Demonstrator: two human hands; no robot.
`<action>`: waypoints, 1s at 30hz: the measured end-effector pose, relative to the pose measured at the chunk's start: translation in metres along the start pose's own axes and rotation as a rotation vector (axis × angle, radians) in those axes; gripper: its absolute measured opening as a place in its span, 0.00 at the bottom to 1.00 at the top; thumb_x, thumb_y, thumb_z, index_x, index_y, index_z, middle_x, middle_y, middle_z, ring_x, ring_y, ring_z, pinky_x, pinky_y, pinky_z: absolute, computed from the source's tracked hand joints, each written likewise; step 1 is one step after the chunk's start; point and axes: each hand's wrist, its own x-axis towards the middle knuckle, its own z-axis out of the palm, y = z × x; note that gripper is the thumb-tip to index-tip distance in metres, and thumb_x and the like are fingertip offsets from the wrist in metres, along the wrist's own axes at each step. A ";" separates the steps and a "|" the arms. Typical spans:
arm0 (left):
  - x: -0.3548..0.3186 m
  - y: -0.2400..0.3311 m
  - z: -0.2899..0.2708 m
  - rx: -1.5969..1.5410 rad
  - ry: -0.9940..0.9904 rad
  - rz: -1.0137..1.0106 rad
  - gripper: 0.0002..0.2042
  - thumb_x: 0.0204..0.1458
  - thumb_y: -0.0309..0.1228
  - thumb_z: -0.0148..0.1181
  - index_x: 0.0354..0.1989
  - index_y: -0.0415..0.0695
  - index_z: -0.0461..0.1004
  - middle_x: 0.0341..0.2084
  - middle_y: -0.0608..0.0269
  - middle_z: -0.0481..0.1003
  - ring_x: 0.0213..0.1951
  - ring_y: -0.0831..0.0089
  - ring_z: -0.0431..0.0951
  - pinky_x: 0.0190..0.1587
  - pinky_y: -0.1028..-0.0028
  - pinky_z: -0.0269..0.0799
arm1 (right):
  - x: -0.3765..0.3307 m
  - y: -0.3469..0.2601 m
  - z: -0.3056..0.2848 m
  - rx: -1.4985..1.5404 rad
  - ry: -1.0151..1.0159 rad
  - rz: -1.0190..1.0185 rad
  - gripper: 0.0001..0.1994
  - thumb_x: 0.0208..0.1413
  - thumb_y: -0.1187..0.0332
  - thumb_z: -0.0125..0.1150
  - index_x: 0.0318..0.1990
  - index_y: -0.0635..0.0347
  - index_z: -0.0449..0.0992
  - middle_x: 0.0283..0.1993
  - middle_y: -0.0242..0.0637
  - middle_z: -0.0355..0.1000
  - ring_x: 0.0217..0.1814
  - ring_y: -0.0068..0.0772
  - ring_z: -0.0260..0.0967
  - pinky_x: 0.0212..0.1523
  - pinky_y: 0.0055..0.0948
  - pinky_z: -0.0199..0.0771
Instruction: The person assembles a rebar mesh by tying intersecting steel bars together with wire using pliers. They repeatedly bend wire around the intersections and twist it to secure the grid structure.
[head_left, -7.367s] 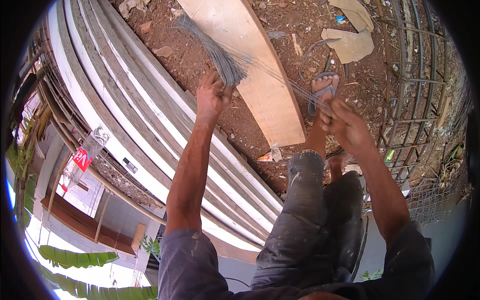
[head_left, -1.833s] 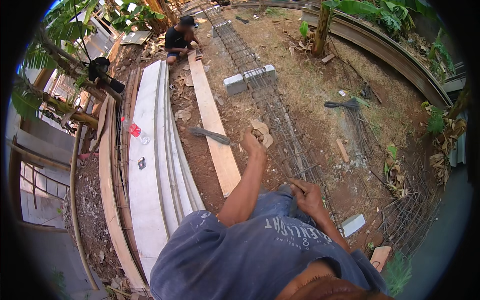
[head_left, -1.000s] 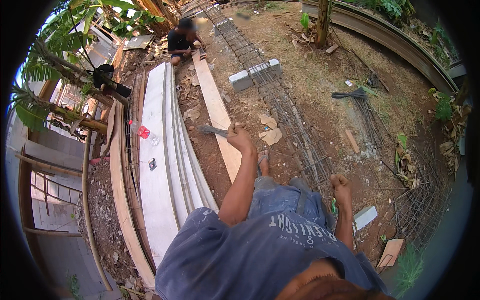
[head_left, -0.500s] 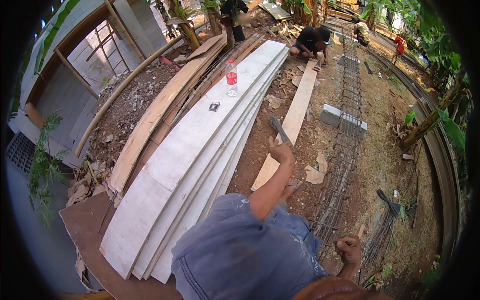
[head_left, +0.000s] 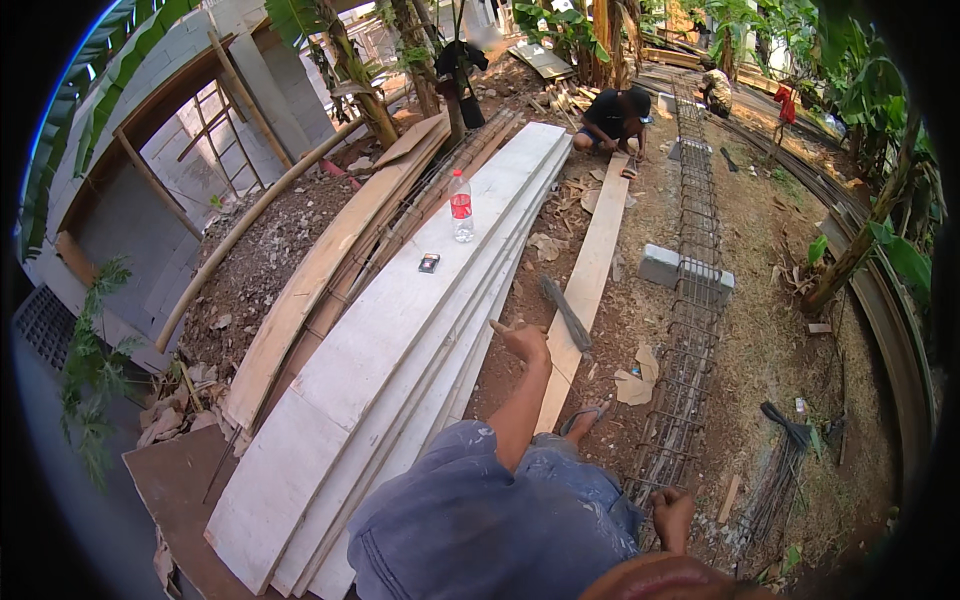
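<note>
My left hand (head_left: 524,342) reaches out over the ground between stacked white boards (head_left: 400,300) and a narrow wooden plank (head_left: 590,255). Its index finger points left toward the boards, and nothing shows in it. Beside that hand, a long dark blade-like tool (head_left: 566,314) lies across the plank's edge. Low on the right, my right hand (head_left: 672,515) is closed near a long rebar cage (head_left: 698,250); whatever its curled fingers hold, if anything, is hidden. A clear bottle with a red label (head_left: 461,208) stands on the white boards, near a small dark packet (head_left: 429,263).
A co-worker (head_left: 617,120) crouches at the plank's far end. Grey blocks (head_left: 660,265) sit under the rebar cage. Thin dark rods (head_left: 775,470) lie bundled at the lower right. Brown boards (head_left: 330,270) and a gravel heap (head_left: 255,240) line the left. My sandalled foot (head_left: 583,422) is beside the plank.
My left hand has moved back and to the left, away from the dark tool, its index finger now pointing left. My right hand has shifted slightly left and down. The view has tilted a little.
</note>
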 end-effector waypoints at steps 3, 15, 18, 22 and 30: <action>0.015 -0.040 0.000 0.188 0.151 0.205 0.18 0.53 0.19 0.45 0.54 0.35 0.61 0.35 0.43 0.76 0.22 0.61 0.77 0.21 0.68 0.70 | 0.014 0.006 0.002 0.628 0.187 0.124 0.08 0.50 0.69 0.67 0.28 0.65 0.77 0.23 0.35 0.73 0.21 0.25 0.67 0.25 0.27 0.65; 0.020 0.006 -0.002 0.185 0.292 0.326 0.07 0.51 0.24 0.51 0.30 0.34 0.75 0.24 0.45 0.77 0.28 0.50 0.77 0.33 0.58 0.71 | 0.030 0.030 0.031 0.106 0.107 -0.062 0.08 0.50 0.68 0.66 0.29 0.64 0.79 0.24 0.31 0.74 0.21 0.25 0.69 0.24 0.26 0.65; 0.029 -0.002 -0.012 0.301 0.301 0.364 0.07 0.50 0.24 0.51 0.28 0.35 0.76 0.24 0.44 0.77 0.28 0.49 0.78 0.33 0.57 0.71 | 0.029 -0.014 0.003 0.695 0.121 0.079 0.08 0.50 0.67 0.66 0.28 0.64 0.79 0.24 0.32 0.74 0.21 0.24 0.68 0.24 0.25 0.64; 0.034 0.009 -0.019 0.462 0.334 0.309 0.10 0.48 0.26 0.53 0.34 0.33 0.78 0.30 0.42 0.79 0.34 0.52 0.80 0.40 0.60 0.73 | 0.015 -0.023 -0.039 1.079 -0.385 -0.005 0.10 0.50 0.65 0.67 0.28 0.64 0.80 0.25 0.35 0.74 0.22 0.23 0.68 0.24 0.23 0.64; 0.043 0.018 -0.037 0.352 0.336 0.472 0.12 0.48 0.25 0.54 0.37 0.33 0.78 0.33 0.42 0.79 0.37 0.49 0.79 0.43 0.61 0.73 | 0.009 -0.033 0.004 -0.083 -0.273 0.062 0.10 0.48 0.67 0.65 0.34 0.65 0.80 0.25 0.39 0.74 0.26 0.29 0.69 0.30 0.31 0.69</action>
